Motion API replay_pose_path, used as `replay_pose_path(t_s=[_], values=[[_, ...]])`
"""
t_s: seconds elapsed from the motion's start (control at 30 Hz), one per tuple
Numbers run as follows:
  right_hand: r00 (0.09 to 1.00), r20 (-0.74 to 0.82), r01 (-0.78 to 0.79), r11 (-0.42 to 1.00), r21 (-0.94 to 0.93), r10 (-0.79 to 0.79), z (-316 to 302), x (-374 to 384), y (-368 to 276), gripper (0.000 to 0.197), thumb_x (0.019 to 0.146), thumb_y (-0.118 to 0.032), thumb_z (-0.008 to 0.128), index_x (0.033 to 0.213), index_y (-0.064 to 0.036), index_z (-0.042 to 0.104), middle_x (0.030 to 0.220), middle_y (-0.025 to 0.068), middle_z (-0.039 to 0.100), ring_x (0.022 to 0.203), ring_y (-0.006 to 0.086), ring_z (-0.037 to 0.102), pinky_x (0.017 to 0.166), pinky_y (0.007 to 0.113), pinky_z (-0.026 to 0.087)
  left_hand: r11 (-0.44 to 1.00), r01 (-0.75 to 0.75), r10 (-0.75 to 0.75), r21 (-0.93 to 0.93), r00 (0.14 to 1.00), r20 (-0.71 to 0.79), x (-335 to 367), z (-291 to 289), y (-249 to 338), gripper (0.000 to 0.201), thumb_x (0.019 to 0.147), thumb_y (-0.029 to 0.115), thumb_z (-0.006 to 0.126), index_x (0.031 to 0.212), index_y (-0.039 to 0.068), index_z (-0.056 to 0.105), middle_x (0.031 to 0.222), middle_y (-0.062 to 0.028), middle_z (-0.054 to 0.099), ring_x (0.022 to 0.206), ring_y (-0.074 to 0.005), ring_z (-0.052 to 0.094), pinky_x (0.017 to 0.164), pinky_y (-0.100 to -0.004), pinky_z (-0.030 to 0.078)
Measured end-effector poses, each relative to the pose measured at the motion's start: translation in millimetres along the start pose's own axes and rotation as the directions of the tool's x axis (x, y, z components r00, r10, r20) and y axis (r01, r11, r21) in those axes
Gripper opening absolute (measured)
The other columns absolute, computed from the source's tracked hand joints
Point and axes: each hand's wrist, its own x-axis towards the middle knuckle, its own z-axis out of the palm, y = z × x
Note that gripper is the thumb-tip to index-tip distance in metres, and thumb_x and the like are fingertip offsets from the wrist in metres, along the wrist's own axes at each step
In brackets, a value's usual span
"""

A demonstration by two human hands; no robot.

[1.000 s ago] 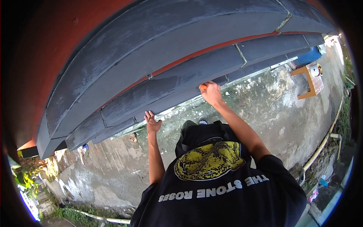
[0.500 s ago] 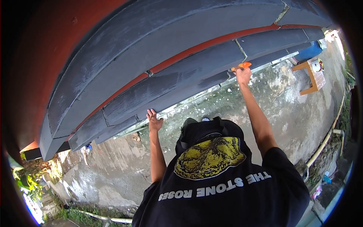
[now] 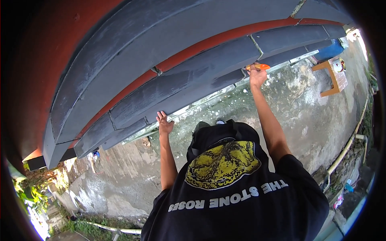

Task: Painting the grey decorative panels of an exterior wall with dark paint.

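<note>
My left hand (image 3: 164,123) lies flat with spread fingers against the lower edge of a dark grey moulded wall band (image 3: 173,86). My right hand (image 3: 256,74) reaches far to the right along the same band and grips a small orange tool (image 3: 260,66) pressed to its lower edge. A red strip (image 3: 209,41) runs between the grey bands above. My black shirt with a yellow print (image 3: 223,164) fills the lower middle of the view.
Below lies a stained concrete floor (image 3: 297,108). An orange wooden stool (image 3: 331,76) and a blue drum (image 3: 329,50) stand at the right. A pale pipe (image 3: 345,146) curves along the right edge, and greenery (image 3: 34,193) sits at the lower left.
My right hand has slid to the right along the grey band with the orange tool. My left hand has stayed against the band's lower edge.
</note>
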Motion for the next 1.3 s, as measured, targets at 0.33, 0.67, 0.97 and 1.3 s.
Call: replay_pose_path(t_s=[0.33,0.67,0.97,1.3], values=[[0.954,0.237,0.169,0.983,0.077,-0.183,36.2,-99.0,6.9,0.021,0.07,-0.013,0.075,0.067,-0.0021,0.057,0.064,0.0054,0.062,0.06,0.0102,0.056,0.059,0.029,0.047,0.983,0.073,-0.08,0.168,0.996,0.037,3.5,-7.5,26.9,0.094,0.073,0.034,0.065,0.143,-0.009,0.019,0.149,-0.0321,0.015,0.14,-0.0469,0.01,0.116,-0.0457,0.015],[0.989,0.037,0.118,0.922,0.37,-0.141,32.2,-68.4,16.7,0.021,0.072,-0.011,0.076,0.072,-0.0007,0.058,0.067,0.0078,0.062,0.062,0.0145,0.058,0.06,0.032,0.047,0.983,0.094,-0.104,0.156,0.993,0.057,5.8,-12.9,30.5,0.097,0.071,0.037,0.065,0.144,-0.007,0.018,0.151,-0.0293,0.012,0.138,-0.0499,0.013,0.114,-0.0447,0.02],[0.876,0.321,0.318,0.932,0.177,-0.36,50.8,-148.4,2.7,0.022,0.071,-0.012,0.076,0.072,-0.0022,0.055,0.071,0.0106,0.06,0.067,0.0235,0.06,0.062,0.034,0.048,0.977,0.149,-0.162,0.154,0.984,0.074,4.0,-13.1,35.7,0.098,0.071,0.036,0.064,0.144,-0.007,0.016,0.151,-0.0292,0.01,0.138,-0.0495,0.012,0.115,-0.044,0.019],[0.952,0.204,0.127,0.902,0.413,-0.228,27.9,-34.3,52.4,0.023,0.073,-0.007,0.075,0.067,-0.002,0.054,0.064,0.0039,0.058,0.06,0.0112,0.051,0.059,0.029,0.044,0.992,0.096,-0.105,0.083,0.989,0.103,2.9,-20.8,41.9,0.097,0.072,0.035,0.063,0.144,-0.008,0.016,0.151,-0.03,0.011,0.139,-0.048,0.012,0.115,-0.0447,0.018]])
